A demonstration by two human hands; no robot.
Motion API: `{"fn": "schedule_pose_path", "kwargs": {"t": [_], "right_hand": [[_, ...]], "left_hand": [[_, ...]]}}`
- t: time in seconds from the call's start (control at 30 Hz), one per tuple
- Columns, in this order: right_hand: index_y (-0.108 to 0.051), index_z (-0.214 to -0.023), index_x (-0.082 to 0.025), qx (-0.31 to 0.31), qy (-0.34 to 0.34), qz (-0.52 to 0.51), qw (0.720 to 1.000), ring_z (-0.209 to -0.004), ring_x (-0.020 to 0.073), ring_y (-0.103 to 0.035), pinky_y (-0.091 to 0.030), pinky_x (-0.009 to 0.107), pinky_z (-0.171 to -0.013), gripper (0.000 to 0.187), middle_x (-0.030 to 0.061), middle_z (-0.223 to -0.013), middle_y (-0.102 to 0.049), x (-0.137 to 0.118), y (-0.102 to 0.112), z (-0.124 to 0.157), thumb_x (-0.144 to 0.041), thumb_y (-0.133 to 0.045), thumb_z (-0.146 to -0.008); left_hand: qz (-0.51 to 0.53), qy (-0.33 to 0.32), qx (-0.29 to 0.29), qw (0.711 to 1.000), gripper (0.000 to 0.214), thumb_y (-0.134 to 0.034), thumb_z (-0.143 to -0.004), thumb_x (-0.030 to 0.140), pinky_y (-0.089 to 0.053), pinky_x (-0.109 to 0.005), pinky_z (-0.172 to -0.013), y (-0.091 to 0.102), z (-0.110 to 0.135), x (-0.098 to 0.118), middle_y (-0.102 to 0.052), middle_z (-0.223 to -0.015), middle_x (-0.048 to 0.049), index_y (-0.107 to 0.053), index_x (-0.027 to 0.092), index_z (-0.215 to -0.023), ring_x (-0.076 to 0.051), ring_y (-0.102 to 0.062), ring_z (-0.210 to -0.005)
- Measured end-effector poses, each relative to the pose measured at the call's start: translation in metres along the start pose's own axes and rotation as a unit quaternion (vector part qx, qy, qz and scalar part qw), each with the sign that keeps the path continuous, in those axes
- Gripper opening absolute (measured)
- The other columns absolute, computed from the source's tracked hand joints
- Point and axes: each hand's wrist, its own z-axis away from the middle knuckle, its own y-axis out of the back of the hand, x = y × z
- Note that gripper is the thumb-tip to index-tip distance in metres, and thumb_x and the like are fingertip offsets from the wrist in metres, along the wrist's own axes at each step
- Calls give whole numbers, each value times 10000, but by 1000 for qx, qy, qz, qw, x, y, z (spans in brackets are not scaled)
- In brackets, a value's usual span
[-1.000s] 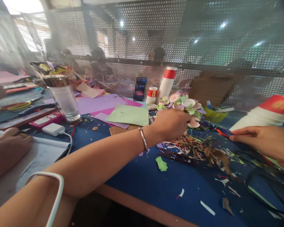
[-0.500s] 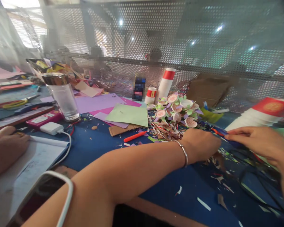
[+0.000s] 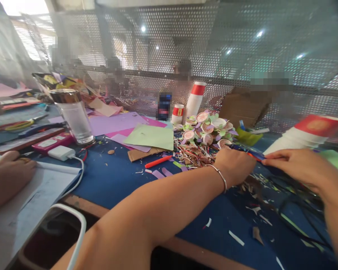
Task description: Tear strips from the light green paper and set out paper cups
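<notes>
My left hand (image 3: 234, 165), with a bracelet on the wrist, is closed over the edge of the pile of scraps. Its fingertips are turned away, so what they hold is hidden. Beside it, my right hand (image 3: 291, 165) pinches a blue tool with an orange part (image 3: 256, 156); its exact kind is not clear. Just behind my left hand lies a heap of cut paper-cup bottoms (image 3: 207, 129) trimmed with green and purple paper. Below these is a pile of thin wires and brown scraps (image 3: 191, 153).
Stacked paper cups (image 3: 301, 135) lean at the right, above a black cable (image 3: 287, 210). Toward the left are an orange pen (image 3: 158, 161), a green sheet (image 3: 153, 137), a glass bottle (image 3: 77, 118) and a white charger (image 3: 62, 152). Another person's hand (image 3: 9, 176) rests on papers. A perforated screen (image 3: 146, 48) stands behind.
Both hands have shifted slightly left, staying close together. My left forearm has moved a little to the right near the elbow. The view has shifted slightly.
</notes>
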Motion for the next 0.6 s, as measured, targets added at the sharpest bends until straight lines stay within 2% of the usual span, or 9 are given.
{"fn": "schedule_pose_path", "kwargs": {"t": [0.07,0.13,0.27,0.4,0.5,0.53,0.6], "right_hand": [[-684,-1210,-189,-13,10,9,1000,-1054,229,-696,-596,424,-888,268,81,-1250,-694,1,-2,-2,-349,-667,-997],[-676,-1233,-191,-22,19,16,999,-1076,235,-690,-591,440,-906,288,88,-1275,-685,3,-3,-5,-355,-666,-997],[-669,-1249,-194,-38,32,26,998,-1088,237,-686,-587,450,-917,299,93,-1290,-678,5,-6,-9,-360,-661,-1000],[-671,-1240,-188,-58,46,35,997,-1074,235,-691,-591,445,-907,293,90,-1273,-685,2,-10,-8,-355,-662,-1000],[-688,-1192,-188,-61,46,46,996,-1054,223,-695,-591,432,-902,252,81,-1236,-699,-2,-13,-6,-349,-663,-1000],[-697,-1157,-182,-58,46,49,996,-1034,214,-699,-588,428,-901,229,74,-1203,-711,-3,-13,-5,-343,-669,-997],[-724,-1041,-174,-38,48,46,997,-965,203,-711,-577,412,-894,165,60,-1092,-749,-7,-11,-3,-320,-708,-965]], "left_hand": [[13,-41,24,999,260,-574,-959,153,-576,-320,-774,9,5,-1,-803,-978,-77,-798,232,-1064,-223,-755,-941],[20,-46,57,997,275,-541,-970,162,-567,-346,-755,20,12,-11,-802,-963,-86,-795,219,-1059,-254,-755,-952],[23,33,119,992,421,-415,-1043,315,-533,-381,-694,41,32,-52,-789,-971,-155,-794,146,-971,-310,-749,-924],[31,81,138,987,369,-474,-1010,329,-490,-349,-661,46,61,-84,-788,-915,-134,-785,147,-930,-279,-733,-866],[45,92,172,980,338,-474,-990,220,-485,-328,-701,53,75,-98,-786,-1057,-92,-708,185,-1231,-224,-713,-892],[56,99,200,973,403,-446,-993,178,-490,-323,-731,56,77,-103,-775,-1117,-88,-633,191,-1349,-207,-704,-916],[108,123,288,943,481,-425,-978,106,-497,-309,-782,65,77,-116,-768,-1108,-87,-525,162,-1446,-178,-688,-905]]}}
